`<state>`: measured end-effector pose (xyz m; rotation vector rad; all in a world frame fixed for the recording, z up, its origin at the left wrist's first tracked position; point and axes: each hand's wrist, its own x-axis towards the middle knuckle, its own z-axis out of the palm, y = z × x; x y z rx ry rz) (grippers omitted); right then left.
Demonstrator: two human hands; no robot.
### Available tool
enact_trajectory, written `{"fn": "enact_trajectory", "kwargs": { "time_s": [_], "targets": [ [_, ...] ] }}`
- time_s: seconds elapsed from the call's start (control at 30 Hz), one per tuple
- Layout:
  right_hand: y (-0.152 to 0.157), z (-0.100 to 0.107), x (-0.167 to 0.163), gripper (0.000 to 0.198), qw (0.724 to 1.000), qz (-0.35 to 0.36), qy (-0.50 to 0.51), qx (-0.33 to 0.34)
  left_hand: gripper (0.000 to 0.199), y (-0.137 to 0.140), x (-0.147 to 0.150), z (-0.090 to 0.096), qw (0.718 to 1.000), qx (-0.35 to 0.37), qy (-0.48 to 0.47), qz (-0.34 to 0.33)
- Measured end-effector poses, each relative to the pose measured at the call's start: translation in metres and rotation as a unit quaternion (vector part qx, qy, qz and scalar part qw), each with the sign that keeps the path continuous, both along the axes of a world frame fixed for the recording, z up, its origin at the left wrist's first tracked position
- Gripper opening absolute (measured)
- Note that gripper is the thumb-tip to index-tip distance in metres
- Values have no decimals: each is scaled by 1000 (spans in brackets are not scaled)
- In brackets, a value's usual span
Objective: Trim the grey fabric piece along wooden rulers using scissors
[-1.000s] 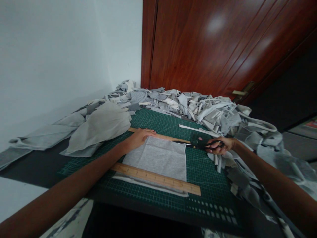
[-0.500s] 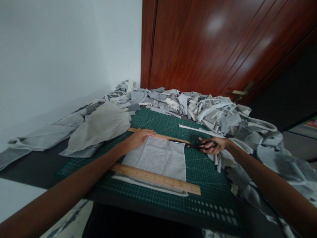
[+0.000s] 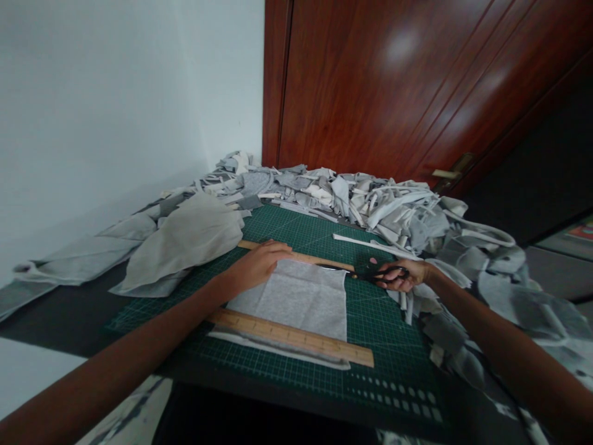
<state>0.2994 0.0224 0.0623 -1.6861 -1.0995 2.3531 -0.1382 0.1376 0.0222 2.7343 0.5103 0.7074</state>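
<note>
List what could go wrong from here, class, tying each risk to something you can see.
1. The left hand rests at the far left corner of the cloth, roughly in line with the scissors in the right hand; a long cut might reach it.
2. The near ruler has no hand on it and could slide.
3. The scissors lie close along the far ruler and might nick it.

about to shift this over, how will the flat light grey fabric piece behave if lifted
The flat light grey fabric piece will probably sag limply: creases run across it. It looks thin, so likely light for its size. Lifting its near end could drag or tip the straight tan wooden ruler lying across it.
</note>
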Motion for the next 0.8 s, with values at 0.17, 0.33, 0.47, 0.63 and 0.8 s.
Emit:
{"fn": "enact_trajectory", "kwargs": {
  "time_s": [0.17,0.33,0.47,0.63,0.8],
  "targets": [
    [1,-1,3,46,999,34,25,5,42,-60,30,2,998,14,36,-51],
    [1,-7,11,48,998,47,32,-3,43,-86,49,-10,996,42,54,-53],
    [1,-8,12,50,997,62,40,2,46,-88,48,-12,996,33,49,-66],
    [4,-5,6,55,997,67,32,2,50,-90,49,-6,994,16,67,-90],
    [7,-3,-1,54,997,69,37,5,52,-92,51,-4,995,29,65,-75]
  ]
}}
